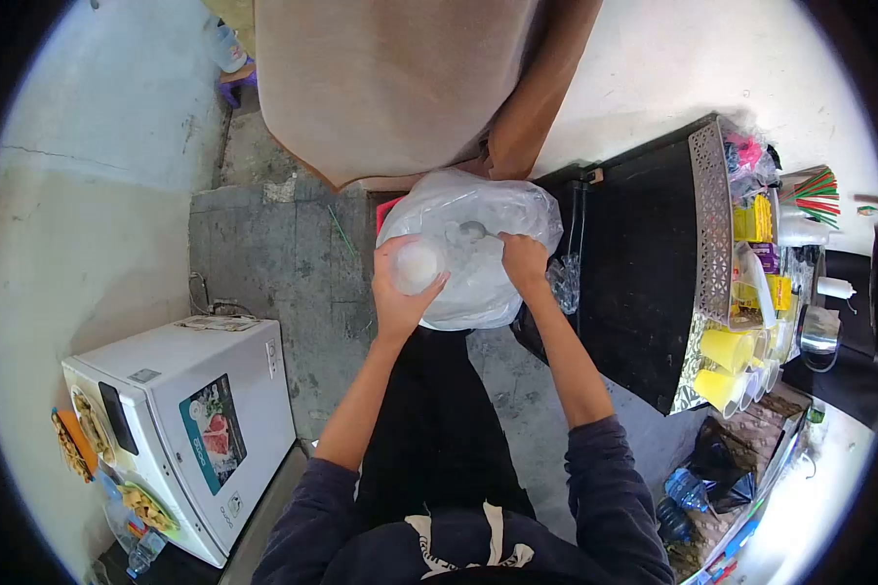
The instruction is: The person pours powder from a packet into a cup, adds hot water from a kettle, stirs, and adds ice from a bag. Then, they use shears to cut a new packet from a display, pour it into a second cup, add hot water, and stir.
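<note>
My left hand [403, 297] is wrapped round a clear cup [418, 265] with something white in it. My right hand [524, 261] grips the handle of a metal spoon [472, 231], whose bowl is over a large translucent plastic bag [502, 292]. The bag spreads open below both hands, with whitish, icy-looking contents that I cannot make out clearly. Cup and spoon are apart, the cup to the left of the spoon. A bit of red [387, 209] shows at the bag's left edge.
A white freezer [205, 390] stands at the lower left, with plates of food beside it. To the right is a black counter [634, 244] with a patterned basket [712, 224], yellow cups [724, 349] and straws [818, 195]. A brown cloth-like cover [390, 78] hangs ahead.
</note>
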A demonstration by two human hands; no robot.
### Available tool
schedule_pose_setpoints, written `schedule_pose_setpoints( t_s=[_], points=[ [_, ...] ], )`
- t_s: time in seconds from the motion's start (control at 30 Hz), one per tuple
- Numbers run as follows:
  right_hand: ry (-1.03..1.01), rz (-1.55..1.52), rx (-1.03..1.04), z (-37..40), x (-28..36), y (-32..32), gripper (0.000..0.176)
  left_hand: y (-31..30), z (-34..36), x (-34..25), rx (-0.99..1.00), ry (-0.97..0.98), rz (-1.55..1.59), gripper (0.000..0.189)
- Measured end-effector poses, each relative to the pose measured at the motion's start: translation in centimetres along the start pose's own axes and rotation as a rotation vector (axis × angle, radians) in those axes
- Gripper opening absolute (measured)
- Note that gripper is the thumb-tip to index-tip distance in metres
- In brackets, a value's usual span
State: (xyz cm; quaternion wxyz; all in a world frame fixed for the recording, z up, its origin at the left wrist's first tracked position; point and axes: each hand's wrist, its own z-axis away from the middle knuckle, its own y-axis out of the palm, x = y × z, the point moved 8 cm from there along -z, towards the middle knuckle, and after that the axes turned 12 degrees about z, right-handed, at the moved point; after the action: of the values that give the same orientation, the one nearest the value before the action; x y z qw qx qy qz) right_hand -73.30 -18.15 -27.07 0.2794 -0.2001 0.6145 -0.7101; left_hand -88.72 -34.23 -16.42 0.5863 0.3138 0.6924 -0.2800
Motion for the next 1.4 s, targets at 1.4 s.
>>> schedule_pose_setpoints(
  t_s=[1.4],
  points=[
    [0.125, -0.593, 0.040, 3.6, -2.2, -7.0, 0.019, 2.5, 2.5, 9.0, -0.009, -0.218, 0.002, 0.073]
  ],
)
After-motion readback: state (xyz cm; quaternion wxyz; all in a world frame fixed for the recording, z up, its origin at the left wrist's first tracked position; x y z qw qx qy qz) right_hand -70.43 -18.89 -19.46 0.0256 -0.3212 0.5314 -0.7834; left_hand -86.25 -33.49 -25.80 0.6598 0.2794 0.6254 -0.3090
